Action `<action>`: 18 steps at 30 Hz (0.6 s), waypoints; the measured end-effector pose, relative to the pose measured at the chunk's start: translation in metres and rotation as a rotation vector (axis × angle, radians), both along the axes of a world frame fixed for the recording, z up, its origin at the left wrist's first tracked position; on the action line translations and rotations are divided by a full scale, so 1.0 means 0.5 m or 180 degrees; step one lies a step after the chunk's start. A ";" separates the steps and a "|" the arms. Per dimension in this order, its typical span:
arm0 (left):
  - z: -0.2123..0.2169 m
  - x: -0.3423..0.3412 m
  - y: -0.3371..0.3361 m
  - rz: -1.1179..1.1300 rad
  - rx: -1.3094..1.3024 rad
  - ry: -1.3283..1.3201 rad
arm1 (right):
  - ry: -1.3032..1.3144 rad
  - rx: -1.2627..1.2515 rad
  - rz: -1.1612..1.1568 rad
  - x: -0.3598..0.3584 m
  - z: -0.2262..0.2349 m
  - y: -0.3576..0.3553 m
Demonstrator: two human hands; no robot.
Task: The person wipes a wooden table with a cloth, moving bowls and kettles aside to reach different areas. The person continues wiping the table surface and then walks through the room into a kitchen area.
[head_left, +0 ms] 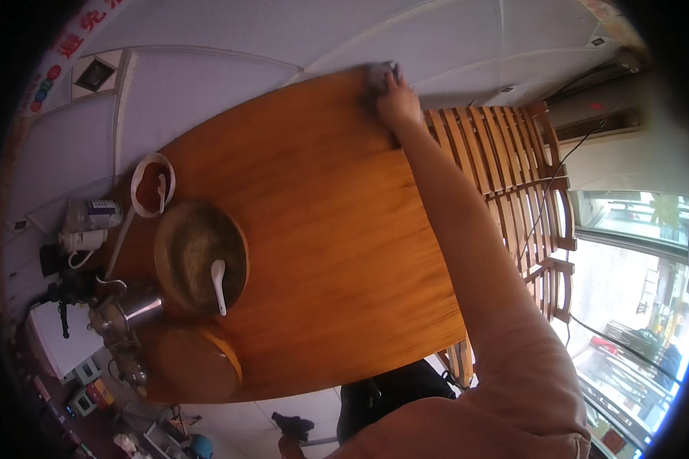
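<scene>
Stretched out to the far right corner of the wooden table, my right hand is closed over a grey, crumpled cloth, slightly blurred, at the table's edge. My left hand shows only in part at the lower edge, below the near side of the table. A dark, bunched thing sits at its fingers, apparently held; its kind is not clear. On the table's left half lies a large round, shallow basin with a white spoon in it.
Left on the table are a white-rimmed bowl with a spoon, a metal kettle, a white mug, a clear plastic container and a round wooden board. A slatted wooden bench stands to the right; a pale wall borders the far side.
</scene>
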State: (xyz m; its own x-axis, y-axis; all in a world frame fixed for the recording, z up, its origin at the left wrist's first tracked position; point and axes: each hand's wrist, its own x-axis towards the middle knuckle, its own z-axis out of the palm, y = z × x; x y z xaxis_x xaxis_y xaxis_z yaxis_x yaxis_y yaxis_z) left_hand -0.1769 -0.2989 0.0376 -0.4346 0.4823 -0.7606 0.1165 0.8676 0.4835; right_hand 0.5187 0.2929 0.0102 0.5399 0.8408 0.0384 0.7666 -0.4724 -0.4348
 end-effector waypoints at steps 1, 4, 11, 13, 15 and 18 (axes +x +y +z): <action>-0.002 0.008 -0.004 0.0040 0.0192 0.0052 | 0.0009 -0.0197 -0.0058 0.009 -0.010 0.032; -0.001 0.012 -0.004 -0.0159 -0.0499 0.0200 | -0.0023 -0.0279 -0.0102 0.019 -0.042 0.028; -0.048 -0.024 0.005 0.0070 0.0220 0.0421 | -0.0383 -0.0468 0.0172 -0.174 0.045 -0.574; -0.066 -0.050 -0.001 0.0099 0.0528 0.0437 | -0.0260 -0.1286 -0.0130 -0.264 0.069 -0.812; -0.074 -0.081 -0.008 0.0074 0.0435 0.0204 | -0.0008 -0.1437 0.0000 -0.319 0.064 -0.968; -0.062 -0.116 -0.017 -0.0090 0.0092 -0.0288 | -0.0187 -0.0714 0.0148 -0.284 0.001 -0.932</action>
